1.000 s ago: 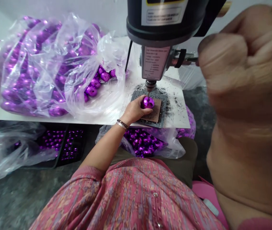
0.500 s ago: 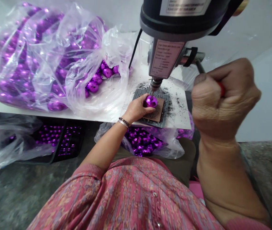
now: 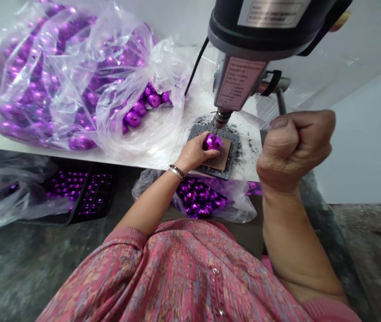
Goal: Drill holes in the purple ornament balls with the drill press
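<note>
With thumb and fingers around it, my left hand (image 3: 193, 154) holds a shiny purple faceted ball (image 3: 213, 142) on a small brown board (image 3: 223, 157). The thin drill bit (image 3: 216, 131) of a bench drill (image 3: 239, 85) comes down at the top of the ball; how deep it sits I cannot tell. My right hand (image 3: 294, 150) is closed in a fist round the end of the drill's feed lever (image 3: 281, 102), and its grip is hidden inside the fingers. Under the board is a dark grey drill base (image 3: 196, 130), with dark shavings around it.
A big clear plastic bag (image 3: 73, 85) of purple balls lies on the white table (image 3: 110, 156) at left. Below the table edge, another bag (image 3: 204, 197) holds more balls, and a black crate (image 3: 93, 194) stands at lower left. A black cable (image 3: 196, 67) runs behind the drill.
My right hand has come down and to the left on the lever, and the red grip no longer shows. The left hand still holds the ball under the bit. The view has shifted slightly.
</note>
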Demonstrator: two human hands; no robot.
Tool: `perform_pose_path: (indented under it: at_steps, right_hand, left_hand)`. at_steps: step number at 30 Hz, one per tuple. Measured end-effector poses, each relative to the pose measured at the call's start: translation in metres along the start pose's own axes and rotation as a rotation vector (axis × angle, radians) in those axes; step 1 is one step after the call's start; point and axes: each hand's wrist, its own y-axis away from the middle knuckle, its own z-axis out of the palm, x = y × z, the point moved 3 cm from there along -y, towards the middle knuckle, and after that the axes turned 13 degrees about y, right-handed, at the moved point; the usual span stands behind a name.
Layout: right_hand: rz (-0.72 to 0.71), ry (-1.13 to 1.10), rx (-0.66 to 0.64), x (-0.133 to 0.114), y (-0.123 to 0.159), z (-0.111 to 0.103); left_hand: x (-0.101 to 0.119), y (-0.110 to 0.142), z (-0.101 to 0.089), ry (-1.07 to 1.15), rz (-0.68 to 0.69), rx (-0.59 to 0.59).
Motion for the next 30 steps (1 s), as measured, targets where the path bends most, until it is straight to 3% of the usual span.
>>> perform_pose_path:
  at_steps: [10, 14, 16, 19, 25, 27, 30]
  right_hand:
    - [0.097, -0.038, -0.033, 0.022, 0.043, 0.026]
    - [0.095, -0.108, -0.081, 0.026, 0.046, 0.029]
    - [0.114, -0.132, -0.113, 0.022, 0.033, 0.023]
    - [0.202, -0.161, -0.137, 0.013, -0.01, 0.01]
    - [0.632, -0.216, -0.384, 0.009, -0.113, 0.01]
    - [0.766, -0.212, -0.436, 0.009, -0.126, 0.012]
    - [0.83, -0.207, -0.439, 0.01, -0.13, 0.015]
  left_hand:
    - [0.004, 0.002, 0.001, -0.017, -0.004, -0.003]
    - [0.005, 0.003, -0.001, -0.021, -0.012, -0.007]
    - [0.005, 0.003, -0.002, -0.017, -0.012, -0.01]
    - [0.005, 0.002, -0.004, -0.007, -0.009, -0.016]
    - [0.004, 0.004, -0.004, 0.037, 0.014, -0.029]
    - [0.003, 0.008, -0.005, 0.056, 0.04, -0.037]
    - [0.0, 0.021, -0.01, 0.109, 0.104, -0.071]
